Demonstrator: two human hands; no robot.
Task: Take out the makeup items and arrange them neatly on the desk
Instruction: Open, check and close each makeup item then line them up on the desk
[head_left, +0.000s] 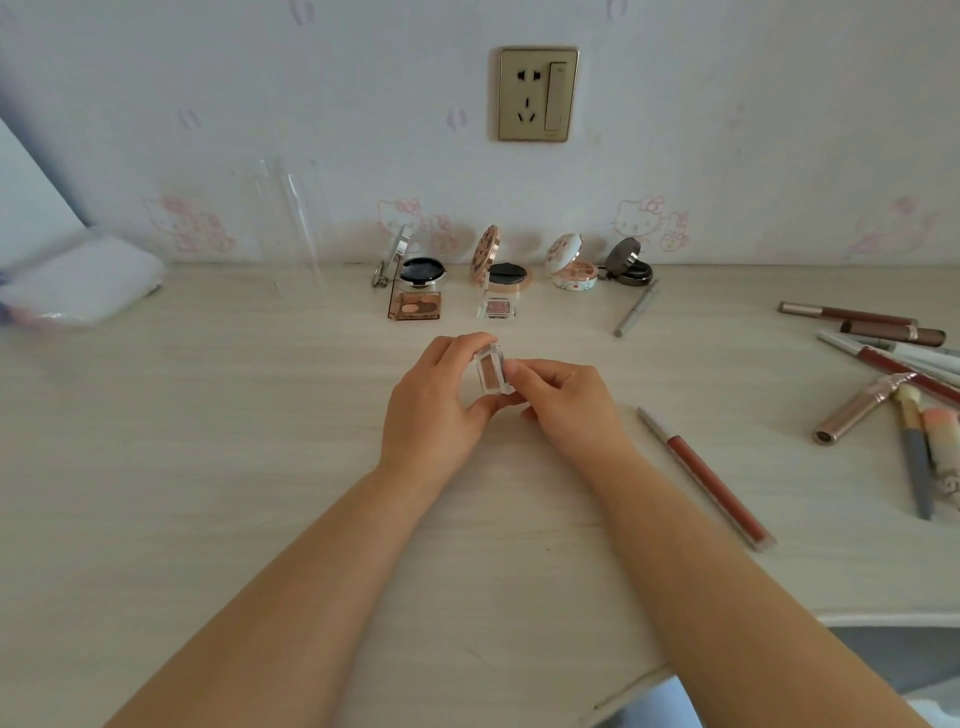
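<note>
Both hands meet over the middle of the tabletop (208, 441), well in front of the wall socket (538, 94); the left hand (434, 397) cups a small clear eyeshadow case (491, 370) from the side, its grip pinching the case between thumb and fingers; the right hand (558, 392) has its grip pressed on the case's near edge, seemingly at the lid.

The case looks like hard, glossy acrylic, squarish with sharp corners and a pinkish-brown pan inside; such a smooth, small body could slip from the pinch if the lid gives suddenly, and a drop onto the hard tabletop might crack the pressed powder; prying too hard could strain the hinge.

Below the socket stands a row of open compacts (501, 265), round, metallic or enamelled, lids upright; in front of them lie a bronze palette (415, 305) and a matching clear case (497, 307); setting this one down carelessly might knock that line askew.

Far right of the socket, slim tubes and brushes (904, 374) lie in a loose heap; round barrels may roll; a reddish lip pencil (711, 483) rests alone nearer the right forearm.
</note>
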